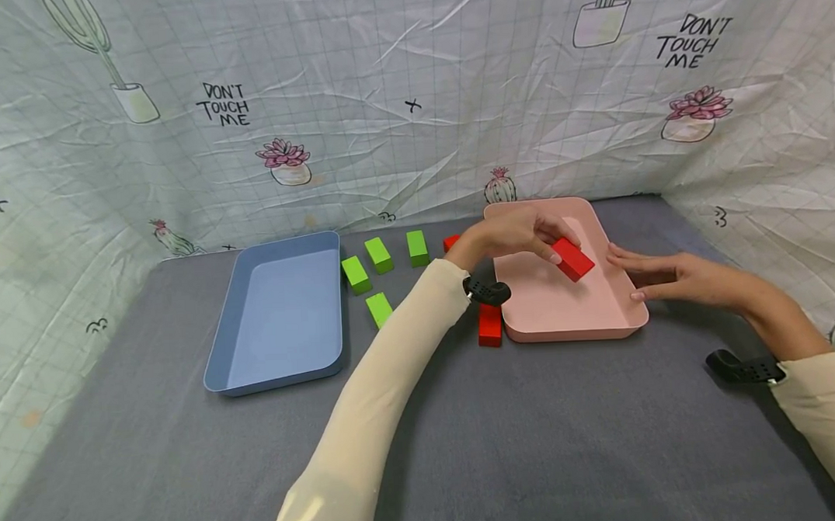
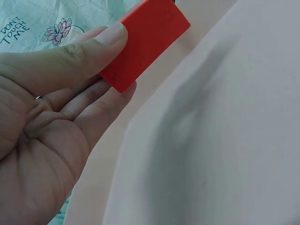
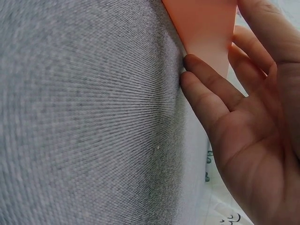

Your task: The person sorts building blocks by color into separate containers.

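Over the pink tray (image 1: 567, 312), my left hand (image 1: 517, 233) pinches a red block (image 1: 575, 260) between thumb and fingers. The left wrist view shows the thumb flat on one face of this red block (image 2: 147, 44), with fingertips behind it. My right hand (image 1: 691, 280) rests against the tray's right side, its fingers loosely extended. In the right wrist view, fingertips touch the tray's outer wall (image 3: 201, 33) close to the cloth. Beside the tray's left edge lies another red block (image 1: 490, 326); one more red block (image 1: 451, 243) is partly hidden behind my left wrist.
A blue tray (image 1: 290, 316) stands to the left. Between the trays lie several green blocks, among them one at the back (image 1: 418, 248) and one nearer (image 1: 379, 309). A grey cloth (image 1: 537, 426) covers the table, and a printed curtain (image 1: 412, 136) hangs behind.
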### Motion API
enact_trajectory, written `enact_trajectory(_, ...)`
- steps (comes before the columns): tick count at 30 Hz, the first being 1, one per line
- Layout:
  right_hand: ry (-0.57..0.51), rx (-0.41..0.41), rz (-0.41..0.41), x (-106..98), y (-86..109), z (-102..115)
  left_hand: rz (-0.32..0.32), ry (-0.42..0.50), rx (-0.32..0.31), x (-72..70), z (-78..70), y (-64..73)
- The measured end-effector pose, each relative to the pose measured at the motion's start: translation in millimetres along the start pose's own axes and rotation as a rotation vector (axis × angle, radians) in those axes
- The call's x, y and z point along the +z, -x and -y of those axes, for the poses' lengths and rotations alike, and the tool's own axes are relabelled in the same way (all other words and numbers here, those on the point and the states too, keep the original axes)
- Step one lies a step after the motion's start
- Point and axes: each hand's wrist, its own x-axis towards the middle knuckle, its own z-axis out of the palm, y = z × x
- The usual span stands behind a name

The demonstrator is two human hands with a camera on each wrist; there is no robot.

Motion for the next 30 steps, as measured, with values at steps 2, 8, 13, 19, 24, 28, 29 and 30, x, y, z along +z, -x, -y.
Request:
enact_trajectory(2, 0.001, 0.013, 0.004, 0, -0.6, 0, 0.007, -0.038, 0.003, 0.1, 0.9, -3.2)
enact_trajectory(8, 0.004, 0.029, 0.01, 0, -0.6, 0, 0.034, -0.147, -0.05, 3.9, 1.0, -9.8)
enact_trajectory(13, 0.006, 0.071, 0.015, -2, 0.7, 1, 0.06, -0.115, -0.082, 8.7, -1.8, -12.9)
enact_trajectory(19, 0.029, 0.062, 0.013, -3, 0.2, 1, 0.08, -0.143, -0.077, 13.6, -5.7, -15.7)
enact_trajectory(24, 0.023, 0.026, 0.006, -2, 1.2, 2, 0.101, -0.143, -0.081, 16.9, -3.0, -18.8)
enact_trajectory(28, 0.017, 0.011, 0.006, -2, 1.3, 2, 0.143, -0.148, -0.079, 19.6, 1.2, -22.6)
enact_trajectory(29, 0.015, 0.01, 0.006, -2, 1.2, 2, 0.152, -0.157, -0.077, 20.2, 1.8, -23.7)
enact_trajectory(30, 0.014, 0.011, 0.005, -2, 1.2, 2, 0.165, -0.172, -0.064, 20.6, 2.6, -24.6)
